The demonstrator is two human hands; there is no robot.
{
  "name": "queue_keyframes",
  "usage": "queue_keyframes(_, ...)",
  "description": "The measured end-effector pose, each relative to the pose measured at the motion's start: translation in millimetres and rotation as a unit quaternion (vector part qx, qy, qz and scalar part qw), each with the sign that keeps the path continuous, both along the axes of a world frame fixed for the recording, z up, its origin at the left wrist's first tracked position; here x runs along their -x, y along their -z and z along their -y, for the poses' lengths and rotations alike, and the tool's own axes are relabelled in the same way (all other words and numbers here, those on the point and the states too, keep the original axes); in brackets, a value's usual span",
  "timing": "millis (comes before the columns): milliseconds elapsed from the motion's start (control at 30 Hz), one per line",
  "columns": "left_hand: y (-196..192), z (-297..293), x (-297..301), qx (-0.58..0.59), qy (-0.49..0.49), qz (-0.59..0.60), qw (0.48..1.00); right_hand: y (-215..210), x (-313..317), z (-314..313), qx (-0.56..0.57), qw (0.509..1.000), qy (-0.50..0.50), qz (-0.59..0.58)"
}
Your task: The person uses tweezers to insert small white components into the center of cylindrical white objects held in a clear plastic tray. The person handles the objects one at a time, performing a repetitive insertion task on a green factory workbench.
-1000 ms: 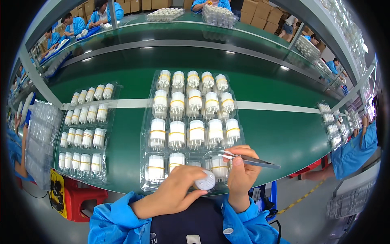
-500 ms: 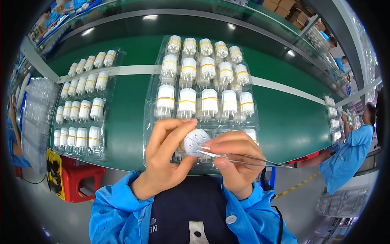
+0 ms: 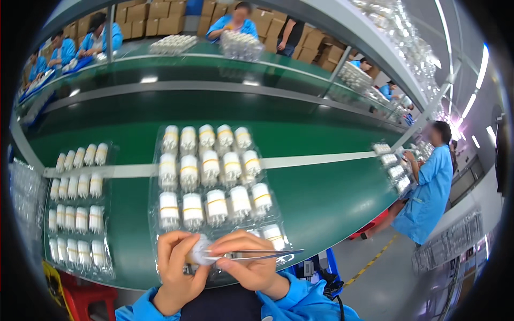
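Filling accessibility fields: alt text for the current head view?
A person's left hand holds a white round part; the right hand holds metal tweezers at its end. Ahead, clear trays of yellow-banded white cylinders stand on a green table.

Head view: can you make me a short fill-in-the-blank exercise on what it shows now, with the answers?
1. The right hand holds a pair of ____.
2. The round white part is held in the ____ hand.
3. Directly beyond the hands, the farthest row has ____ white cylinders.
4. The stool at lower left is coloured ____.

Missing words: tweezers; left; five; red.
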State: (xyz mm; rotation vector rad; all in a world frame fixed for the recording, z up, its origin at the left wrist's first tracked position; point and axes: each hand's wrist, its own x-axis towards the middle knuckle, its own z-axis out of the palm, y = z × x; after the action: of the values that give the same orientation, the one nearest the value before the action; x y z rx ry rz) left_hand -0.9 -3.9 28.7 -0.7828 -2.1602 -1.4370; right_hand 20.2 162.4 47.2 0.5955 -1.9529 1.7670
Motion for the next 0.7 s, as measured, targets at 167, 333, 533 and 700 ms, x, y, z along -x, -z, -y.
queue_keyframes(167,9,-5,8,-0.010,0.045,-0.027,0.999,-2,-3,-3,0.012,0.999,-0.002,0.038)
queue_keyframes(333,13,-3,1,-0.033,0.088,0.047,0.994,-2,-6,-4,0.029,0.999,-0.008,0.028)
queue_keyframes(533,8,-6,2,-0.018,0.111,0.036,0.993,-3,-8,-8,0.034,0.999,-0.026,0.011)
queue_keyframes(700,13,-1,2,0.001,0.117,0.044,0.992,2,-4,-9,0.025,0.999,-0.041,-0.003)
